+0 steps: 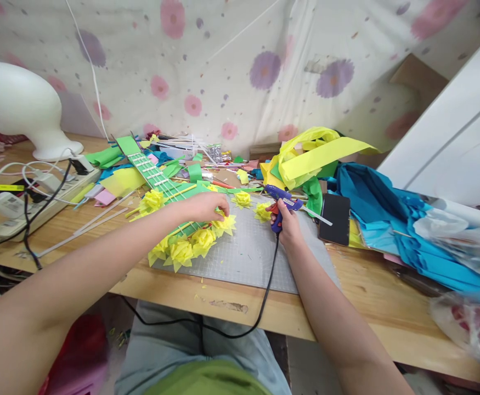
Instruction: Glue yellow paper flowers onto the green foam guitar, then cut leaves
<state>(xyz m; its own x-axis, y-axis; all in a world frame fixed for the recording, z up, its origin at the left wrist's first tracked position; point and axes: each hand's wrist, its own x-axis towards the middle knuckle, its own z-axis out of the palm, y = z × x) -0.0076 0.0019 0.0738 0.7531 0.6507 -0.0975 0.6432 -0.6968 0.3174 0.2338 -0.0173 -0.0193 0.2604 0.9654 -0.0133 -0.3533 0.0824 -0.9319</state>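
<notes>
My right hand [289,226] is wrapped round the handle of a blue hot glue gun [278,193], whose nozzle points left. A white glue stick [318,216] sticks out of its back end, and a black cord [271,274] hangs from the grip. My left hand [212,208] has its fingers curled in a pinch on a yellow paper flower [226,225] at the rim of a green paper guitar [178,204]. Several more yellow flowers [181,250] line the guitar's edge. Two loose flowers [243,199] lie between my hands; the fingertips are partly hidden.
A grey cutting mat [243,258] lies on the wooden table [371,296]. Power strips with cables [42,203] and a white foam head [21,109] stand left. Paper scraps [194,173] crowd the back. A black phone [334,219] and blue paper [388,219] lie right.
</notes>
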